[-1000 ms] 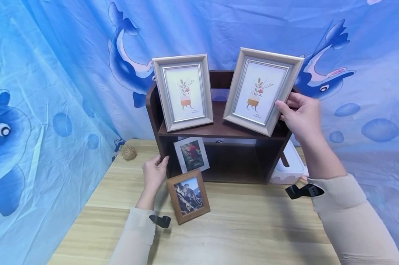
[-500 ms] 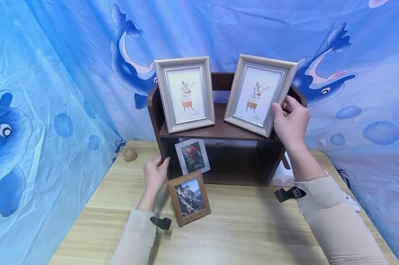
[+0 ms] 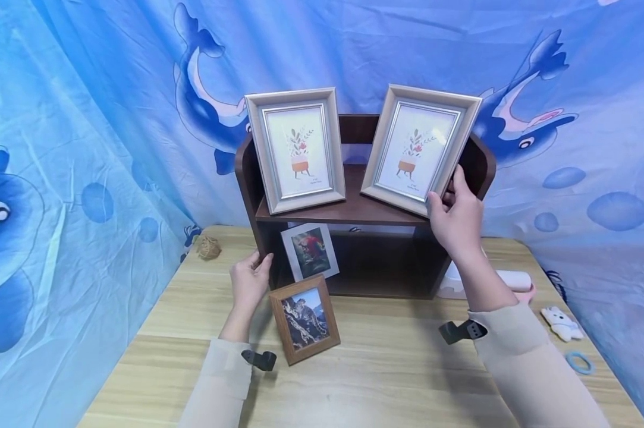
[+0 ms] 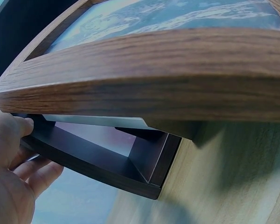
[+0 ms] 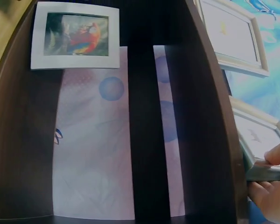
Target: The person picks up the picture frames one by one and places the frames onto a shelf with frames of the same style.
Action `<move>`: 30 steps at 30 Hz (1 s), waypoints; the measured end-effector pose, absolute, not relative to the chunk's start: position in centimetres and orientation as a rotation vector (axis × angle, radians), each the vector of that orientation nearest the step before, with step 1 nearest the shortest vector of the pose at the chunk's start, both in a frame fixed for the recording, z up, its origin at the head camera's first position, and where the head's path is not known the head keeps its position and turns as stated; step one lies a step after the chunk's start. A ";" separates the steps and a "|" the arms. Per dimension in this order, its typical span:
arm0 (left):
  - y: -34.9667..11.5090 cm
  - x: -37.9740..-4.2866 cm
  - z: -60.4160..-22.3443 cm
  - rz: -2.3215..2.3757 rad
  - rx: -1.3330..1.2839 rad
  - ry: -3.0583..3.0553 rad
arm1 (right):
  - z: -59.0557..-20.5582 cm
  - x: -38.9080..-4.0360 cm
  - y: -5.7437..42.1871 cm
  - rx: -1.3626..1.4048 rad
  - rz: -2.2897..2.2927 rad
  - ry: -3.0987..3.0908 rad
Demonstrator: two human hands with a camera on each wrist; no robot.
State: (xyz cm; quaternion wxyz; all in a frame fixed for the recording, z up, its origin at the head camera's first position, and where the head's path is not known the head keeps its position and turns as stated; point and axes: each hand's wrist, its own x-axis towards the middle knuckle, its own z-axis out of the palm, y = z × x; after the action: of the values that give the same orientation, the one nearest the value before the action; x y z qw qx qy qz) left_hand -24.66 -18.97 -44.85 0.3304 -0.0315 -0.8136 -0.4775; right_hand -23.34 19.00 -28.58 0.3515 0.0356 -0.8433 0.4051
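My right hand grips the lower right edge of a beige picture frame with a plant print. This frame leans back, tilted, on the upper level of a dark brown shelf. A matching picture frame leans at the left of the same level. Low on the shelf's left side panel, my left hand pinches the edge; the left wrist view has the thumb and fingers around that dark panel. Near it stand a white parrot picture frame inside the lower level and a wooden leopard picture frame in front.
A ball of twine lies left of the shelf on the wooden table. At the right are a white cylinder, a white toy bear and a blue ring. A blue dolphin-print curtain hangs behind.
The right beige frame has shifted slightly left, and my right hand has slid left and down to its lower edge. My left hand has stayed at the shelf's side.
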 end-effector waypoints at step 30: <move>-18.9 -24.5 -44.8 -1.240 -0.045 -2.164 | -30.8 -24.0 18.5 0.010 1.057 -1.931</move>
State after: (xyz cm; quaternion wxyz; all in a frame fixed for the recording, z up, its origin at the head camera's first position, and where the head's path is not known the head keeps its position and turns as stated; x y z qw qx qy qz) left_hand -24.52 -18.94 -44.80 0.3181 -0.0173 -0.8224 -0.4714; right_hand -23.99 18.45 -30.76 0.4530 0.0041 -0.7819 0.4282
